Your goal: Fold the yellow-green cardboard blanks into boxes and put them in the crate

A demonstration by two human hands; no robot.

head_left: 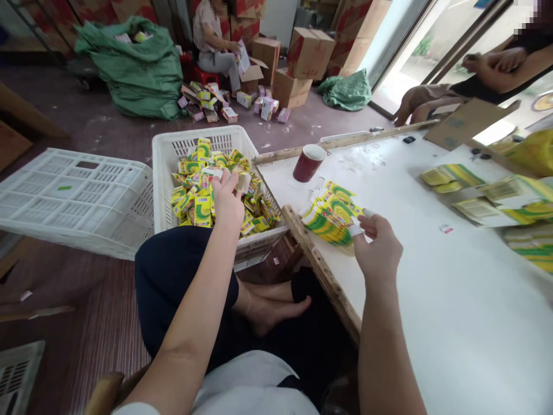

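My left hand (pixel 228 199) reaches over a white plastic basket (pixel 162 196) full of small yellow-green packets (pixel 202 210). Its fingers are spread, and a small pale piece (pixel 244 183) shows blurred beside the thumb; whether they touch is unclear. On the white table, my right hand (pixel 378 245) is at the right end of a fanned stack of yellow-green printed cards (pixel 330 213). White tape wraps its thumb and a fingertip. Thumb and forefinger are apart, the other fingers curled, and I see no card lifted between them.
A dark red mug (pixel 309 163) stands beyond the stack. More card bundles (pixel 488 210) lie at the right. Wooden strips (pixel 319 265) edge the table. Another white crate (pixel 73 196) is left of the basket. Two people sit farther off, near cartons (pixel 309 52) and a green sack (pixel 133 75).
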